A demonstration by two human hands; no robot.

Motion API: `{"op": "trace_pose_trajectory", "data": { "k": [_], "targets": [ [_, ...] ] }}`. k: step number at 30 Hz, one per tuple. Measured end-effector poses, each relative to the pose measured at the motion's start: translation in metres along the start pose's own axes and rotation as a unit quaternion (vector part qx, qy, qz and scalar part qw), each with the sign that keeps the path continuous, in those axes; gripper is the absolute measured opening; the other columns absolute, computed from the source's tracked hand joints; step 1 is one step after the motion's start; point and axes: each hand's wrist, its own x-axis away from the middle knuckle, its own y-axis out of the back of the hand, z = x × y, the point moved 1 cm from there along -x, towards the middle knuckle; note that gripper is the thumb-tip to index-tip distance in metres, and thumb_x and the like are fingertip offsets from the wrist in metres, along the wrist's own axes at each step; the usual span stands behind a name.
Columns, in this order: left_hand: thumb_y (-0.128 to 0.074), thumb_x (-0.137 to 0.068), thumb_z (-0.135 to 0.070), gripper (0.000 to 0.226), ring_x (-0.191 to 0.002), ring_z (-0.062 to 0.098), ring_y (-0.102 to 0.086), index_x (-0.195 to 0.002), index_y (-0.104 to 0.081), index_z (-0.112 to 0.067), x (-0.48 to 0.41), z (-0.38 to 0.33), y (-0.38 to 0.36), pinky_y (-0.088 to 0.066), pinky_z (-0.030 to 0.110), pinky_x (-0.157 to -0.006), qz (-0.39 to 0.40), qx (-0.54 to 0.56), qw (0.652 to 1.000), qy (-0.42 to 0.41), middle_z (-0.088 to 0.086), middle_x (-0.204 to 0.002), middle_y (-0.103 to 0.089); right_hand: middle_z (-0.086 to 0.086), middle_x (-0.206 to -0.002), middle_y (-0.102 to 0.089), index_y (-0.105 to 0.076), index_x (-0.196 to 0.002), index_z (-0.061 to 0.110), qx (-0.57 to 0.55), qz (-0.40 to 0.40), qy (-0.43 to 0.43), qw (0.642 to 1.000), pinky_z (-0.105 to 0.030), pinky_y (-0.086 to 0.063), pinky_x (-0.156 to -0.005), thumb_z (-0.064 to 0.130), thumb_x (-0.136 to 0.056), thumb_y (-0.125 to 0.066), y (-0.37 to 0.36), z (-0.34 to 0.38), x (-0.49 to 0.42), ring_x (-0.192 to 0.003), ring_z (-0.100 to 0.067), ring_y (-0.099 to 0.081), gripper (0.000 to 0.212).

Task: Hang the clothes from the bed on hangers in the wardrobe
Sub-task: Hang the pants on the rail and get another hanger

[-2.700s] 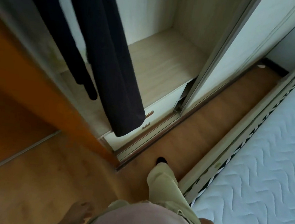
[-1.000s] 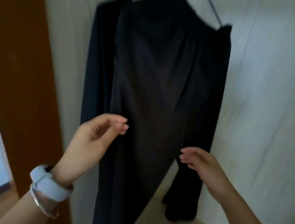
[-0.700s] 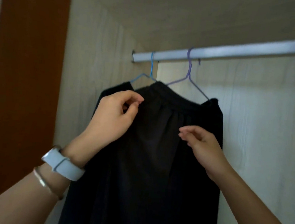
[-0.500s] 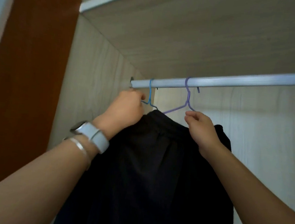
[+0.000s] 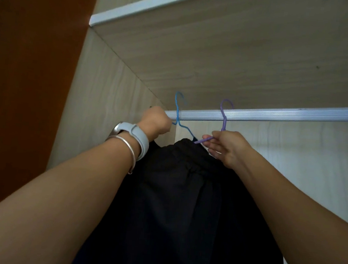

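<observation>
Inside the wardrobe a silver rail (image 5: 275,115) runs across the top. A blue wire hanger (image 5: 178,111) and a purple wire hanger (image 5: 224,117) have their hooks raised above the rail. My left hand (image 5: 156,123) grips the left shoulder of the blue hanger. My right hand (image 5: 224,145) pinches the purple hanger just under its neck. Dark garments (image 5: 183,206) hang from both hangers, filling the space between my forearms. The garment on the blue hanger is mostly hidden behind the front one.
The wardrobe's left side panel (image 5: 108,105) stands just beyond my left hand. A wooden shelf underside (image 5: 239,53) is close above the rail. An orange-brown door (image 5: 26,76) is at the left. To the right of the hangers the rail carries nothing.
My view tilted up from the floor to the rail. Both hands rose along the dark garments to the hangers, took hold of them, and lifted both hooks higher on the rail.
</observation>
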Motion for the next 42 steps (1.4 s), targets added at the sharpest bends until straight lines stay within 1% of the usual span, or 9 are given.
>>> {"op": "trace_pose_trajectory", "data": {
  "k": [3, 9, 16, 20, 27, 32, 37, 40, 42],
  "targets": [
    [-0.048, -0.089, -0.005, 0.025, -0.053, 0.022, -0.038, -0.064, -0.049, -0.008, -0.001, -0.009, 0.012, -0.032, 0.025, -0.044, -0.004, 0.010, 1.000, -0.004, 0.013, -0.089, -0.055, 0.000, -0.071, -0.058, -0.043, -0.102, 0.010, -0.018, 0.005, 0.014, 1.000, -0.020, -0.041, -0.061, 0.009, -0.097, -0.033, -0.002, 0.009, 0.001, -0.062, -0.009, -0.054, 0.011],
    [-0.054, -0.086, -0.007, 0.012, -0.044, 0.021, -0.036, -0.076, -0.059, -0.003, 0.018, -0.015, 0.020, -0.030, 0.026, -0.042, 0.020, 0.010, 1.000, 0.000, 0.009, -0.060, -0.046, 0.000, -0.074, -0.059, -0.045, -0.102, 0.012, -0.049, 0.039, 0.054, 0.997, -0.026, -0.044, -0.082, 0.013, -0.099, -0.033, -0.012, 0.018, 0.004, -0.066, -0.010, -0.056, 0.012],
    [-0.038, -0.093, -0.002, 0.032, -0.036, 0.010, -0.057, -0.065, -0.051, -0.009, 0.086, -0.003, 0.021, -0.047, 0.017, -0.037, 0.074, 0.112, 0.991, -0.019, 0.004, -0.052, -0.059, -0.006, -0.077, -0.064, -0.057, -0.079, 0.012, 0.028, 0.065, 0.108, 0.992, -0.020, -0.042, -0.061, 0.008, -0.094, -0.039, -0.036, -0.021, 0.062, -0.064, -0.013, -0.057, 0.023],
    [-0.037, -0.096, -0.007, 0.033, -0.036, 0.006, -0.057, -0.066, -0.049, -0.014, 0.147, 0.015, 0.021, -0.049, 0.021, -0.045, 0.062, 0.073, 0.995, 0.001, -0.001, -0.063, -0.059, -0.004, -0.086, -0.067, -0.061, -0.073, 0.019, 0.065, 0.087, 0.128, 0.986, -0.022, -0.048, -0.075, 0.016, -0.095, -0.045, -0.033, -0.052, 0.102, -0.075, -0.012, -0.063, 0.028],
    [-0.047, -0.093, -0.020, 0.019, -0.037, 0.006, -0.046, -0.080, -0.058, -0.011, 0.269, 0.027, 0.050, -0.038, 0.017, -0.041, 0.055, 0.039, 0.993, 0.096, 0.003, -0.078, -0.067, -0.012, -0.081, -0.074, -0.072, -0.081, 0.005, 0.133, 0.198, 0.187, 0.953, -0.034, -0.050, -0.084, 0.025, -0.092, -0.049, -0.027, -0.090, 0.187, -0.084, -0.023, -0.069, 0.032],
    [-0.064, -0.079, -0.037, 0.022, -0.069, 0.009, -0.056, -0.088, -0.065, -0.017, 0.340, 0.037, 0.087, -0.045, 0.027, -0.066, -0.005, -0.107, 0.986, 0.130, 0.005, -0.086, -0.068, -0.008, -0.070, -0.072, -0.072, -0.079, 0.013, 0.180, 0.298, 0.269, 0.898, -0.040, -0.052, -0.070, 0.038, -0.090, -0.047, -0.047, -0.091, 0.245, -0.071, -0.023, -0.065, 0.037],
    [-0.062, -0.083, -0.032, 0.008, -0.052, 0.002, -0.048, -0.075, -0.062, -0.031, 0.410, 0.049, 0.137, -0.037, 0.010, -0.055, -0.086, -0.192, 0.965, 0.158, -0.015, -0.069, -0.060, 0.003, -0.050, -0.055, -0.062, -0.065, 0.013, 0.181, 0.271, 0.399, 0.857, -0.035, -0.042, -0.054, 0.045, -0.080, -0.060, -0.071, -0.095, 0.278, -0.057, -0.021, -0.052, 0.036],
    [-0.062, -0.084, -0.026, 0.016, -0.040, 0.009, -0.039, -0.070, -0.060, -0.033, 0.450, 0.051, 0.171, -0.031, 0.009, -0.045, -0.138, -0.228, 0.949, 0.170, -0.024, -0.062, -0.058, 0.009, -0.084, -0.061, -0.062, -0.089, 0.029, 0.107, 0.403, 0.368, 0.831, -0.020, -0.042, -0.070, 0.057, -0.073, -0.061, -0.095, -0.099, 0.299, -0.084, -0.012, -0.054, 0.033],
    [-0.062, -0.083, -0.026, 0.017, -0.040, 0.008, -0.041, -0.070, -0.060, -0.035, 0.471, 0.051, 0.192, -0.032, 0.007, -0.044, -0.161, -0.265, 0.933, 0.181, -0.028, -0.057, -0.057, 0.014, -0.113, -0.055, -0.051, -0.118, 0.039, 0.165, 0.555, 0.284, 0.765, -0.024, -0.043, -0.091, 0.060, -0.074, -0.058, -0.121, -0.107, 0.320, -0.109, -0.008, -0.052, 0.050]
  ]
}}
